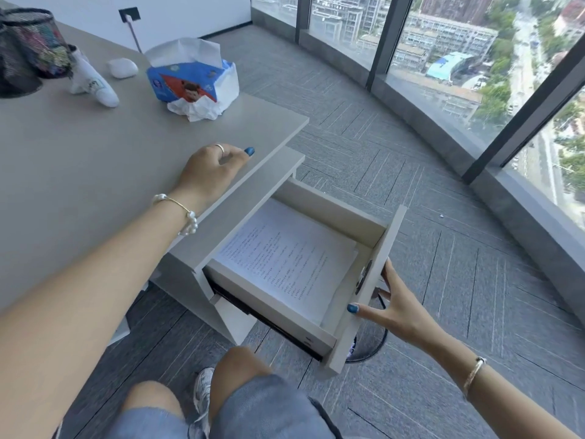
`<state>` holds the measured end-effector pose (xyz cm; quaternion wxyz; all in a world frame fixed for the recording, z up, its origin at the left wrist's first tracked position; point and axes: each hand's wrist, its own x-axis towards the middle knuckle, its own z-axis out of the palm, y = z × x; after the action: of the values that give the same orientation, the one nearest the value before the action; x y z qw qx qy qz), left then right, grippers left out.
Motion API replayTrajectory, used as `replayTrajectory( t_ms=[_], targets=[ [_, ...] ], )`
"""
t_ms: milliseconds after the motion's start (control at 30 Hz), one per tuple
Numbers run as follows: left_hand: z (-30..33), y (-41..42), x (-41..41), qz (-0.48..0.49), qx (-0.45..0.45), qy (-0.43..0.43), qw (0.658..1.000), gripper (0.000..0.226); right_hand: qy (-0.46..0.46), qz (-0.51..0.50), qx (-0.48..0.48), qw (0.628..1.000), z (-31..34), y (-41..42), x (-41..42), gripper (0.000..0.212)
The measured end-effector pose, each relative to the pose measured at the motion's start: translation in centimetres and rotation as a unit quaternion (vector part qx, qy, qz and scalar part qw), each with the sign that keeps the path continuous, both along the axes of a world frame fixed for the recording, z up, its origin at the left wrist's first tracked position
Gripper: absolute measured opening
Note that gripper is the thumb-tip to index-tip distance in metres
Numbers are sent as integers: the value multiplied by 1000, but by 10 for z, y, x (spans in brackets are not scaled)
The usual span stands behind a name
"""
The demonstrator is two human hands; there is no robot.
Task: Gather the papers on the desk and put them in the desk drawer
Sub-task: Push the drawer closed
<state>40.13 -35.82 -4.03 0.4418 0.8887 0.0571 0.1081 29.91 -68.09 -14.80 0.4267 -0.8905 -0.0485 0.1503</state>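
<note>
The desk drawer (335,213) is pulled out to the right of the grey desk (79,153). A stack of printed white papers (285,258) lies flat inside it. My right hand (392,308) touches the drawer's front panel (367,293), with the thumb on its inner face and the fingers on its outer face. My left hand (212,169) rests on the desk's right edge with its fingers curled and nothing in it. No loose papers show on the desk top.
On the desk stand a blue tissue pack (191,80), a white bottle lying down (95,83), a white pebble-shaped object (122,67) and black mesh holders (28,49). A dark bin (370,343) sits under the drawer front. Glass windows curve along the right. My knees are below.
</note>
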Motion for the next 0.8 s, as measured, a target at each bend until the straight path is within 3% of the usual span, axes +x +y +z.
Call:
replayTrajectory(
  t_ms=[400, 633, 800],
  targets=[
    [-5, 3, 4, -1, -3, -6, 1000, 37, 3, 31, 7, 1000, -15, 48, 35, 140],
    [-7, 5, 7, -2, -7, -8, 1000, 35, -19, 35, 36, 999, -15, 87, 51, 132],
    [-9, 7, 9, -5, -4, -15, 1000, 35, 1, 83, 41, 996, -16, 109, 61, 137]
  ],
)
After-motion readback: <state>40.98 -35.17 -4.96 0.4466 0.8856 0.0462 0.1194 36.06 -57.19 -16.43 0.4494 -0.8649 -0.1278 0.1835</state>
